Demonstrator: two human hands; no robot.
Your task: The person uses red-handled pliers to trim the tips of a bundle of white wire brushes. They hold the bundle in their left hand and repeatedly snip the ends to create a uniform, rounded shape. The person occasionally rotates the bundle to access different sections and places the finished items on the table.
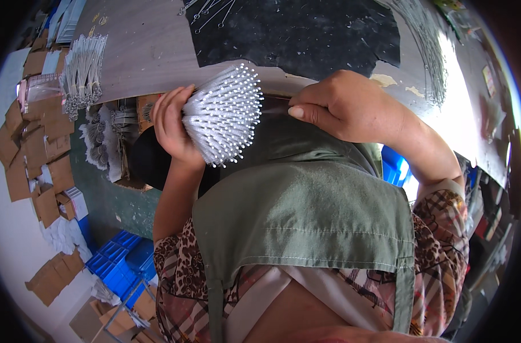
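A thick bundle of thin wire brushes (pixel 223 117), with white bristles and small white tips, fans out toward the middle of the view. My left hand (pixel 172 123) is wrapped round its left side, just off the table's near edge. To the right of the bundle and apart from it, my right hand (pixel 352 111) is closed, thumb against the curled fingers. Whether anything thin sits in that pinch cannot be made out. Both hands are above the green apron (pixel 312 211) on my lap and chest.
On the grey table (pixel 140 51) lies a black mat (pixel 295 37) with loop-ended wires (pixel 215 16) at its far left. Wire bundles (pixel 84 71) lie at left, more wires (pixel 429 54) at right. Blue crates (pixel 115 257) and cardboard pieces (pixel 46 146) are down at the left.
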